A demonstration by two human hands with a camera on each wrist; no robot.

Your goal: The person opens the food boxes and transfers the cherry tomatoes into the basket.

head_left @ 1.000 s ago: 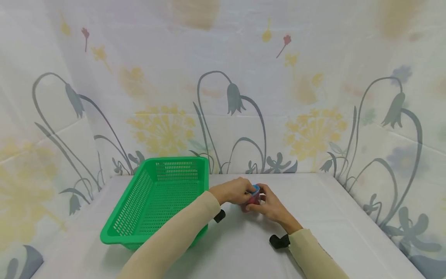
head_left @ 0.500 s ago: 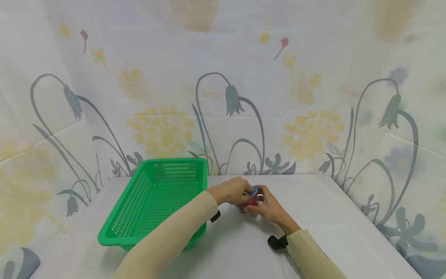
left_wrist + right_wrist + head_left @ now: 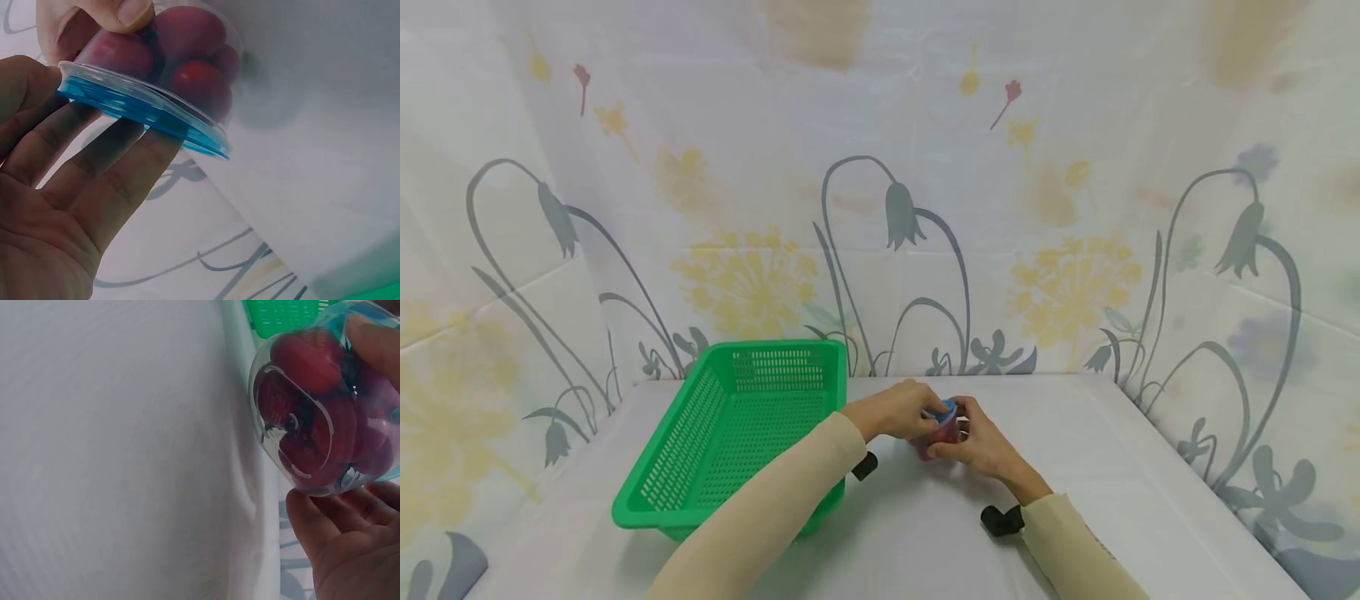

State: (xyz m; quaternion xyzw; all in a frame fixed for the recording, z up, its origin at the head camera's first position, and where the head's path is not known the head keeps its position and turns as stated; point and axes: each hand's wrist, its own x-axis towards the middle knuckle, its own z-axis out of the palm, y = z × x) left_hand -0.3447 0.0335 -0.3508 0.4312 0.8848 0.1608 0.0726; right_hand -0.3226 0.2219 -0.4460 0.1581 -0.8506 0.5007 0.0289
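Hands both busy: left hand (image 3: 895, 412) pinches the edge of a blue lid (image 3: 147, 115), its fingers fairly straight; right hand (image 3: 983, 443) grips a clear tub (image 3: 325, 425), thumb one side, fingers the other. Tub tilted, red fruit (image 3: 190, 31) inside. Lid up against the rim; can't tell if fully seated or whether tub touches table.

Head view, tub as clock centre: black gadget (image 3: 865, 466) at eight under left wrist, second one (image 3: 1002, 521) at five by right cuff. Green basket (image 3: 760, 442) at nine, near but apart. Left sleeve (image 3: 767, 508), from eight, blocks basket's near right corner; right sleeve (image 3: 1078, 542) at four. White table (image 3: 1150, 483) beneath, flowered curtain (image 3: 880, 108) at twelve. Hands hide much of tub.
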